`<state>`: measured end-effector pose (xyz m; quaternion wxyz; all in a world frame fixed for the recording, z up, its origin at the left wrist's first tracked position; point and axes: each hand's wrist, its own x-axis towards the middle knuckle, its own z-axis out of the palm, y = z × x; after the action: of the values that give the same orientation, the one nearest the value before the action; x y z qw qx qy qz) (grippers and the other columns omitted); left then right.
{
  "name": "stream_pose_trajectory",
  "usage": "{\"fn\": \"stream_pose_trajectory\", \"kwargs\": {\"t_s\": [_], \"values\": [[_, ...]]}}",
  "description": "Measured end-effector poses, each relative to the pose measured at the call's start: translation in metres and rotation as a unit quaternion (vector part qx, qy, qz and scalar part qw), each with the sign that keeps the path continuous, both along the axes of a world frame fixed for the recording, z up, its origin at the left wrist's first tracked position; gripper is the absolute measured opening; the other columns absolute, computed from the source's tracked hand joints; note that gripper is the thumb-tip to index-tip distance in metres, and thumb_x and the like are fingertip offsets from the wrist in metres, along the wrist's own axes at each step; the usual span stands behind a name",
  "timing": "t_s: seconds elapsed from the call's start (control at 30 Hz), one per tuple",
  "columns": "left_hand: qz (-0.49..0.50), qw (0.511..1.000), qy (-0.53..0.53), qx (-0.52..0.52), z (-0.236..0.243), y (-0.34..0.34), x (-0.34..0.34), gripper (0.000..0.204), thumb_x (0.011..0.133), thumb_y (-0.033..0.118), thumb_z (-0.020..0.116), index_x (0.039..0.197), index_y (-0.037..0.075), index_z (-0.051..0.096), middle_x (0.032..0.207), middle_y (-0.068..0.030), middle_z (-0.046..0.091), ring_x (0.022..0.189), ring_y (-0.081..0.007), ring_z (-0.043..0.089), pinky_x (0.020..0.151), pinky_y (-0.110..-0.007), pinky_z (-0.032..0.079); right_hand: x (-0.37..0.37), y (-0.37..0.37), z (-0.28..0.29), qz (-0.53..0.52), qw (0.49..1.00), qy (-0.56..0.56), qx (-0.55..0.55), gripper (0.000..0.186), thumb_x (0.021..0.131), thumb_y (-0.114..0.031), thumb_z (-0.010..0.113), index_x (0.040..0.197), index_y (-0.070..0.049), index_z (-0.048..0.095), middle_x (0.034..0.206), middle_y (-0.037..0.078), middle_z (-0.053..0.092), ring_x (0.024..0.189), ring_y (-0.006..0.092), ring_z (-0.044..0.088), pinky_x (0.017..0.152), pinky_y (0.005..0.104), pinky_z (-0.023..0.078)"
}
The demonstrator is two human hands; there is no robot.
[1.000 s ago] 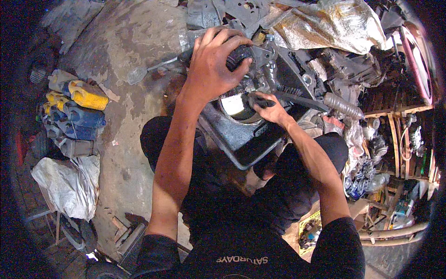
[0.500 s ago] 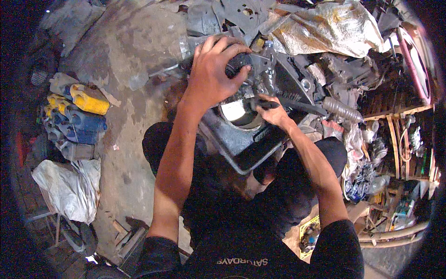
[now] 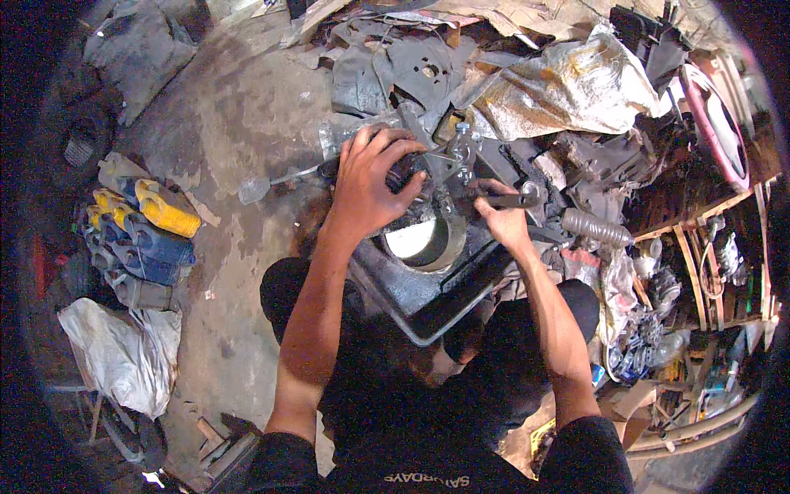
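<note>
My left hand (image 3: 377, 177) is curled over a dark, rounded object (image 3: 403, 171), its fingers on top and its thumb on the near side. What kind of object it is, I cannot make out. In my right hand (image 3: 504, 221) is a tool with a dark handle (image 3: 512, 200), gripped between thumb and fingers; its working end is not clear. Between the hands lies a round opening or dish with a bright white patch (image 3: 411, 240) inside. It sits on a black, square-cornered tray (image 3: 421, 336) in front of my knees. A clear plastic bottle (image 3: 463, 152) stands just beyond.
Blue and yellow plastic containers (image 3: 160, 218) are piled at the left, above a white sack (image 3: 127, 354). Dark scraps and a dirty, shiny sheet (image 3: 568, 86) lie at the far side. A ribbed clear bottle (image 3: 597, 227) and wooden racks (image 3: 699, 255) are at the right.
The whole view has tilted, so everything sits lower in the picture. My right hand has shifted a little away from the white patch, and the tool now points rightward. The left hand keeps its hold.
</note>
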<state>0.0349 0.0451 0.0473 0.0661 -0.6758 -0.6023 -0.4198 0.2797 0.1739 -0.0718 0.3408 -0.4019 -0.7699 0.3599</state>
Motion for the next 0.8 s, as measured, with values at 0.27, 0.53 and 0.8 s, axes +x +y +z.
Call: {"fn": "stream_pose_trajectory", "kwargs": {"t_s": [0.27, 0.53, 0.8], "values": [[-0.009, 1.0, -0.008, 0.019, -0.001, -0.002, -0.004, 0.033, 0.072, 0.018, 0.075, 0.103, 0.014, 0.066, 0.111, -0.004, 0.061, 0.109, -0.0279, 0.051, 0.094, -0.041, 0.038, -0.003, -0.017, 0.037, -0.036, 0.998, 0.028, -0.032, 0.033, 0.081, -0.012, 0.058, 0.11, 0.0, 0.066, 0.093, 0.005, 0.067, 0.084, 0.0139, 0.061, 0.077, 0.0295, 0.049], [0.098, 0.994, 0.043, 0.02, -0.002, -0.01, -0.006, 0.045, 0.068, 0.031, 0.078, 0.107, 0.015, 0.066, 0.116, -0.0096, 0.058, 0.111, -0.0305, 0.051, 0.097, -0.042, 0.037, 0.008, -0.031, 0.091, -0.02, 0.972, 0.231, 0.043, 0.048, 0.092, -0.04, 0.051, 0.118, -0.001, 0.062, 0.092, 0.004, 0.058, 0.083, 0.015, 0.052, 0.074, 0.0281, 0.046], [0.064, 0.998, -0.002, -0.01, -0.01, -0.002, -0.011, 0.049, 0.069, 0.036, 0.079, 0.113, 0.018, 0.065, 0.117, -0.0124, 0.057, 0.11, -0.0339, 0.055, 0.094, -0.047, 0.042, -0.05, -0.069, 0.109, 0.019, 0.985, 0.076, 0.15, 0.037, 0.081, -0.006, 0.066, 0.117, -0.001, 0.063, 0.112, 0.015, 0.066, 0.099, 0.0236, 0.065, 0.088, 0.0333, 0.05]]}}
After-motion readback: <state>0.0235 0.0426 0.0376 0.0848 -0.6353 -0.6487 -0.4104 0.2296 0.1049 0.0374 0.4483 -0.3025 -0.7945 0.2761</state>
